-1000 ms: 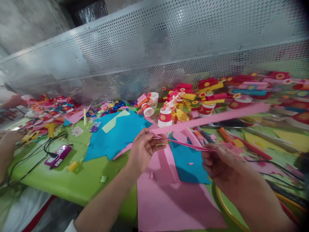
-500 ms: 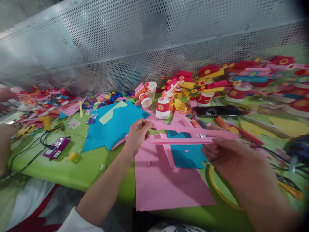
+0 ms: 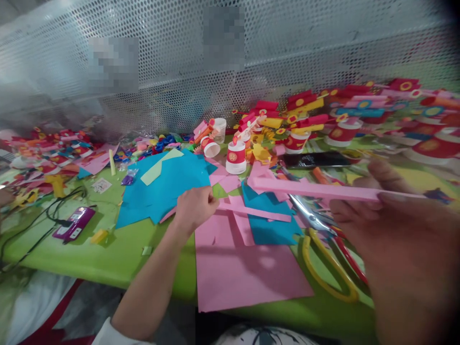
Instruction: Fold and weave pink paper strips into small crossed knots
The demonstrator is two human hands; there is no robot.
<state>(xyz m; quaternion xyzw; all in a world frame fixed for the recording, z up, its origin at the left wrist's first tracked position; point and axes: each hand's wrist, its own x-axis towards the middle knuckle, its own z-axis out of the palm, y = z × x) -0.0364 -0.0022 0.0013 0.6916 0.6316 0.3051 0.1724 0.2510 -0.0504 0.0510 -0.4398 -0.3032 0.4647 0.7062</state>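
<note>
My left hand [image 3: 194, 207] is closed, with a narrow pink paper strip [image 3: 266, 212] sticking out of it to the right. My right hand [image 3: 395, 230], slightly blurred, pinches a longer pink strip [image 3: 309, 188] between thumb and fingers, and that strip points left above the table. Beneath the hands lies a large pink sheet [image 3: 247, 278], partly covered by pink offcuts and a blue piece of paper [image 3: 275, 230]. Scissors [image 3: 313, 221] with yellow and red handles rest beside my right hand.
Red-and-white paper cups [image 3: 236, 158] with rolled-paper decorations stand along the back, before a perforated metal panel [image 3: 172, 62]. Blue sheets [image 3: 161, 187] lie left of centre. A black phone [image 3: 316, 159] lies at the right. A purple power socket [image 3: 74, 224] with black cables is at far left.
The two strips, held across between both hands before, are now apart, one in each hand. My right hand has moved right and up with its strip, uncovering the scissors.
</note>
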